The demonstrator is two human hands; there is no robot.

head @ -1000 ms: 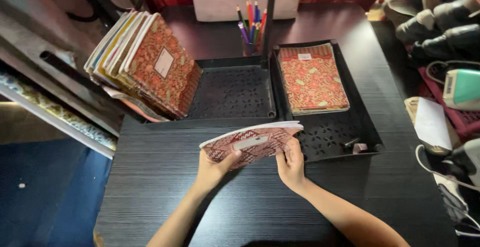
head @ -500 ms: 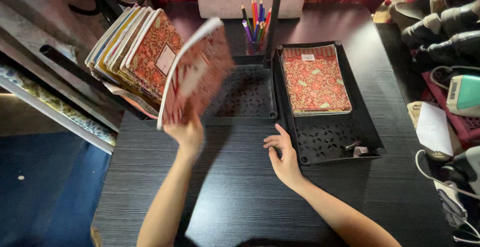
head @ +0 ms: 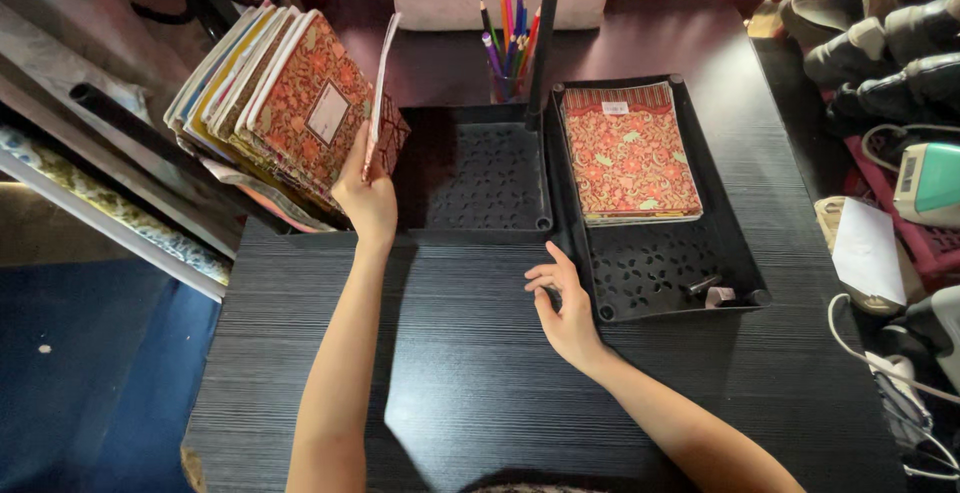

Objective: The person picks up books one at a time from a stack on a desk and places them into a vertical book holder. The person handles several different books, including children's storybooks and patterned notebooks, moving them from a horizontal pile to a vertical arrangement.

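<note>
My left hand (head: 365,198) grips a thin red patterned notebook (head: 385,113), held nearly upright against a leaning row of several patterned notebooks (head: 285,108) at the left end of a black perforated tray (head: 480,168). My right hand (head: 562,303) rests open on the black table, fingers spread, touching the near left corner of a second black tray (head: 680,268). That tray holds a flat stack of red patterned notebooks (head: 627,153).
A cup of coloured pencils (head: 508,48) stands behind the trays beside a black pole (head: 543,38). Small clips (head: 710,291) lie in the right tray. Shoes (head: 880,38), a white paper (head: 865,251) and cables crowd the right edge. A shelf (head: 110,203) runs along the left.
My left hand carried the notebook from in front of me up and left to the leaning row. My right hand let go of it and settled on the table by the right tray.
</note>
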